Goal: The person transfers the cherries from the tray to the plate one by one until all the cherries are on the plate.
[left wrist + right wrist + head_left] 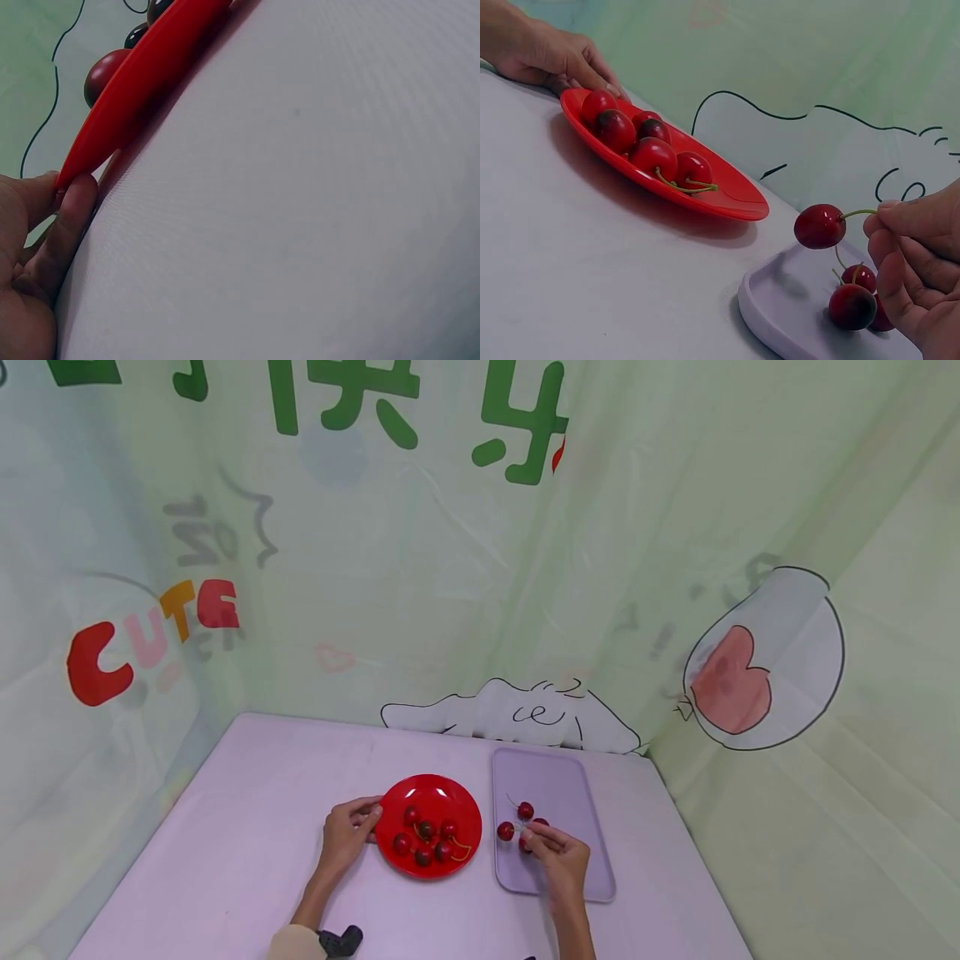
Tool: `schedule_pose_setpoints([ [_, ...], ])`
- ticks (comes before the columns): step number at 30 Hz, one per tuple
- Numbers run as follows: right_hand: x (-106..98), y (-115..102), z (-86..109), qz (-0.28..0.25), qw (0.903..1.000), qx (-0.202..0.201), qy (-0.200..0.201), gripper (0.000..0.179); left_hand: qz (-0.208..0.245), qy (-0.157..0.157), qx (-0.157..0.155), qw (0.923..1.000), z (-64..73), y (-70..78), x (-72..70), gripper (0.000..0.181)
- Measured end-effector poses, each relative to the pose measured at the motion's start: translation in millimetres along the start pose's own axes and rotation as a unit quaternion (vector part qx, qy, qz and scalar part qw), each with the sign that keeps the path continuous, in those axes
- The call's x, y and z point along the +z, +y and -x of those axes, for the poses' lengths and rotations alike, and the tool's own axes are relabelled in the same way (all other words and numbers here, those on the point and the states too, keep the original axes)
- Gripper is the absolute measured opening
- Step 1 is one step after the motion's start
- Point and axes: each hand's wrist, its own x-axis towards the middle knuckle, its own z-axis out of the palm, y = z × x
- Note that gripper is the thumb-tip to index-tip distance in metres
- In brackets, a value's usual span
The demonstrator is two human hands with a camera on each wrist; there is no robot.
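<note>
My left hand (347, 833) pinches the left rim of a red plate (467, 802), thumb above and fingers below, as the left wrist view shows. Several dark red cherries lie on the plate, some with green stems. In the right wrist view, my right hand (922, 262) pinches a cherry (820, 226) by its stem, and the fruit hangs above the lilac tray (769, 304). Other cherries (853, 306) lie on that tray below, partly hidden behind my fingers. From the head view, the tray stands just right of the plate.
A pale tabletop (285, 777) carries both plate and tray. Curtains printed with letters and drawings (517, 710) close it in at the back and sides. A black object (341, 941) shows by the left wrist at the front edge.
</note>
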Motion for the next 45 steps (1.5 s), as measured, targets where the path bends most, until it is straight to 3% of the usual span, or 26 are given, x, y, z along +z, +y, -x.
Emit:
schedule_pose_setpoints([
  [12,13,10,0.2,0.000,0.9998,-0.007,-0.020,0.031,-0.004,-0.004,-0.008,1.0000,-2.1,-2.2,-0.8,0.030],
  [21,32,-15,22.7,0.034,0.9984,0.002,-0.045,0.028,-0.003,-0.003,-0.006,1.0000,3.6,1.6,-1.7,0.030],
  [31,38,-1,16.6,0.043,0.9972,-0.016,-0.059,0.025,0.012,-0.002,0.010,0.9999,2.5,-0.8,-0.8,0.029],
  [37,44,14,10.7,0.090,0.9939,-0.048,-0.042,0.018,0.007,-0.003,0.008,0.9999,0.1,-4.6,-0.4,0.029],
  [45,51,34,5.3,0.165,0.9776,-0.124,-0.040,0.015,0.011,-0.001,0.022,0.9997,0.4,-3.2,-0.5,0.028],
])
